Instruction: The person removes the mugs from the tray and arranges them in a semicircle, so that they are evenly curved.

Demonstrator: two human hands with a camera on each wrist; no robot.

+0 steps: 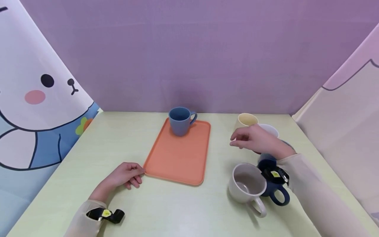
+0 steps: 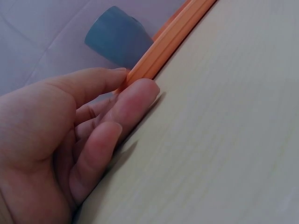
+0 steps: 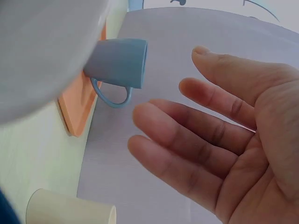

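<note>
My left hand [image 1: 125, 175] is at the near left corner of the orange tray [image 1: 174, 164]. In the left wrist view, the tray's corner [image 2: 149, 60] sits between thumb and forefinger. A blue mug [image 1: 179, 122] stands upright at the tray's far end, its handle pointing right. My right hand [image 1: 254, 140] hovers over the right side, holding nothing, fingers loosely bent and apart. Close by it are a cream cup [image 1: 248, 119] and a white cup [image 1: 270, 130], partly covered by the hand. Nearer me stands a pale grey mug [image 1: 247, 182], its handle towards me.
A dark blue mug [image 1: 272, 191] stands right beside the pale grey mug, partly hidden by the right wrist's camera. Another blue rim [image 1: 288, 144] shows behind the forearm. A purple cloth wall [image 1: 189, 56] rises at the table's [image 1: 118, 141] back edge; printed cloths flank both sides.
</note>
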